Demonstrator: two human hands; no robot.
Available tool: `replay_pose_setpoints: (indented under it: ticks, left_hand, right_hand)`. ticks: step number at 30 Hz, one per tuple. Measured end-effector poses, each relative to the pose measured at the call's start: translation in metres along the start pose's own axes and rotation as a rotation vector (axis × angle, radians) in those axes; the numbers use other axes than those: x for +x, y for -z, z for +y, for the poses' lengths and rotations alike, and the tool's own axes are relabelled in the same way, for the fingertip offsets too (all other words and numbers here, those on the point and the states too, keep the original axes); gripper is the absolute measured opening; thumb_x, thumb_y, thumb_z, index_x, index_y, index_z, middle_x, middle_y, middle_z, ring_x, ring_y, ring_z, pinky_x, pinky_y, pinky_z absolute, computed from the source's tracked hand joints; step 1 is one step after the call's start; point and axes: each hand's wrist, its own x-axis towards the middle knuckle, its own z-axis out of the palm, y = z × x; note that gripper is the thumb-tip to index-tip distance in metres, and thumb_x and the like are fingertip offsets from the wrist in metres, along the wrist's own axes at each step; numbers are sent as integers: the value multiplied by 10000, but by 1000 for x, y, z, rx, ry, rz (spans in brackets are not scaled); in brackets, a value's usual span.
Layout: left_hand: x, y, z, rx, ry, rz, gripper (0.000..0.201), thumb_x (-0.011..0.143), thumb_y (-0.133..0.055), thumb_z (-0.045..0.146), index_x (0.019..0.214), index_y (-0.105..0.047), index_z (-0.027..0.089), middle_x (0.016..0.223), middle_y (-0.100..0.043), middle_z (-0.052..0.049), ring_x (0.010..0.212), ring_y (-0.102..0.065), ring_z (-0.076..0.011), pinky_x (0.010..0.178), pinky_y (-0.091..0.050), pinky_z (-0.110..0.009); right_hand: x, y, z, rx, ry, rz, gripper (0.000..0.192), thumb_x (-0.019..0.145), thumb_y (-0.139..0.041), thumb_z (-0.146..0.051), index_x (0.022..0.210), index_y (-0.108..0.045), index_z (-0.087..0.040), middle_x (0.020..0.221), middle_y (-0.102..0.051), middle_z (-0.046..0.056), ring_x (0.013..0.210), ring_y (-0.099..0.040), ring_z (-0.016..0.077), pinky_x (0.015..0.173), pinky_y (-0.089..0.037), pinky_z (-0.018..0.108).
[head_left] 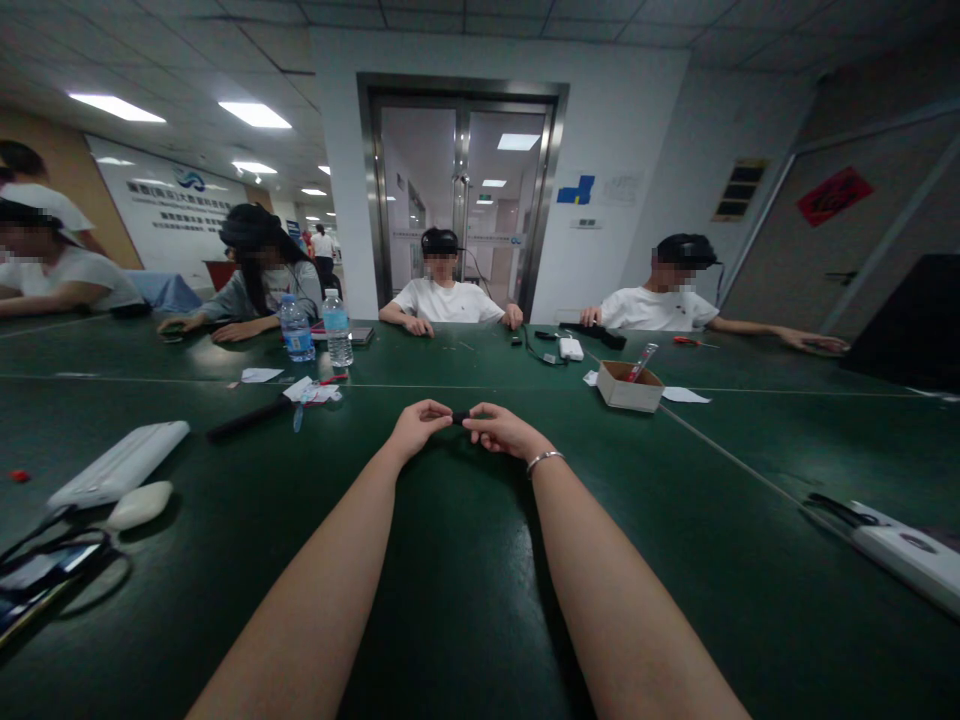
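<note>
Both my arms reach out over the dark green table point(465, 560). Between my hands is a small, dark, short object point(460, 418), whose kind I cannot make out. My left hand point(417, 428) pinches its left end between thumb and fingers. The right end is pinched by my right hand point(504, 430), with a silver bracelet point(545, 460) round that wrist. My fingers cover parts of the object, and it is held just above or at the tabletop; I cannot tell which.
Two water bottles point(338, 335), a black rod-like thing point(249, 418) and paper scraps point(311, 391) lie ahead left. Nearer left are a white power bank point(120, 465) and a phone point(45, 580). A small cardboard box point(630, 388) stands ahead right. Several people sit across the table.
</note>
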Motion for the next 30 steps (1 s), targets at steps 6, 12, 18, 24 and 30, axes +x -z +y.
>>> replay_pose_setpoints:
  ticks: [6,12,18,24,30]
  left_hand:
    - [-1,-1,1,5,-35,-26,287,597,-759,306,787,-625,139,848,-671,-68,831,-624,-191,891,-448,-391]
    - [1,0,-1,-21,-28,77,373,587,-771,286,900,-621,148,873,-676,-75,863,-628,-201,907,-445,-405]
    - [-2,-1,1,1,-18,13,327,581,-776,328,817,-654,139,852,-684,-79,834,-631,-207,901,-448,-414]
    - [-3,-1,4,11,-10,51,338,566,-785,322,821,-658,141,868,-687,-79,849,-631,-209,912,-441,-416]
    - [-2,-2,4,25,2,13,337,555,-791,324,807,-661,143,881,-690,-82,852,-633,-214,918,-438,-422]
  right_hand:
    - [9,-4,-1,-156,-107,57,522,929,-378,-514,662,-562,-104,448,-525,11,304,-427,52,259,-284,129]
    - [2,-4,-2,-27,-40,35,237,849,-615,-371,929,-520,-170,544,-593,-26,365,-492,61,298,-326,105]
    - [2,-4,-4,-28,-80,43,292,896,-532,-403,767,-528,-141,494,-562,-13,346,-477,58,292,-321,112]
    - [-1,-8,-8,-24,-97,56,245,882,-558,-401,872,-516,-159,500,-569,-24,362,-504,70,308,-344,113]
    - [1,-5,-5,-29,-94,45,262,906,-527,-366,789,-531,-132,486,-549,-14,354,-490,65,298,-338,114]
